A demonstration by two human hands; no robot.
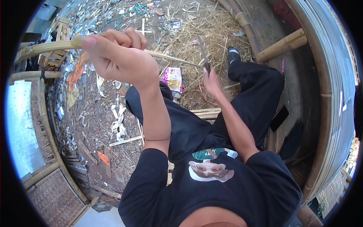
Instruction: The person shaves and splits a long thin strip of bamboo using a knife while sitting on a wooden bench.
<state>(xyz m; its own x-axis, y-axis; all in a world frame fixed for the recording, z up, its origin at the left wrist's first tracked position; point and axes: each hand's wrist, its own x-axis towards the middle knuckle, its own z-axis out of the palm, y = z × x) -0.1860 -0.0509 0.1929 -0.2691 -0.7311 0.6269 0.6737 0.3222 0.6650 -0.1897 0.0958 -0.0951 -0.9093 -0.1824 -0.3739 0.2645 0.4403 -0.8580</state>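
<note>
My left hand (123, 56) is raised at the upper left, its fingers closed round a long pale bamboo strip (170, 58). One end of the strip reaches the left rim of the view; the other runs right, close to the knife. Farther right and lower, my right hand (212, 82) grips a knife (204, 53) by its dark handle, with the blade pointing up and away from me. In this view the strip's right end meets the knife near the handle; whether they touch I cannot tell.
Pale shavings (223, 45) cover the ground beyond the knife. A pink and yellow packet (173, 79) lies between my legs, and scattered litter (119, 119) spreads leftward. Bamboo poles (281, 46) and a plank ledge bearing a dark phone (279, 118) stand at the right. A woven panel (56, 195) is at lower left.
</note>
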